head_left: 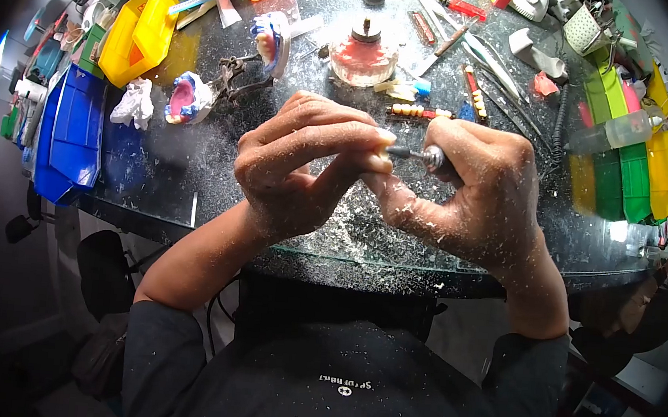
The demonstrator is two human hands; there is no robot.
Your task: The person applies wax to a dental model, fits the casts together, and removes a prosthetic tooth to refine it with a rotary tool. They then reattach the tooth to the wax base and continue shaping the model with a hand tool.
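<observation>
My left hand (307, 154) pinches a small pale, tooth-like piece (388, 149) between fingertips and thumb; the fingers cover most of it. In my right hand (482, 190) is a rotary handpiece (434, 159), its body largely wrapped by the curled fingers. The handpiece's dark bur (404, 152) points left and meets or nearly touches the piece. My right thumb lies close under the left fingertips. Pale dust and shavings cover both hands and the dark tabletop (299, 241) below them.
Beyond the hands stand a spirit lamp (363, 56), a dental articulator (264, 51) and a model with pink wax (184, 100). Strips of teeth (422, 113) and several hand tools lie near the right hand. Blue (74, 134) and green bins (634, 183) flank the table.
</observation>
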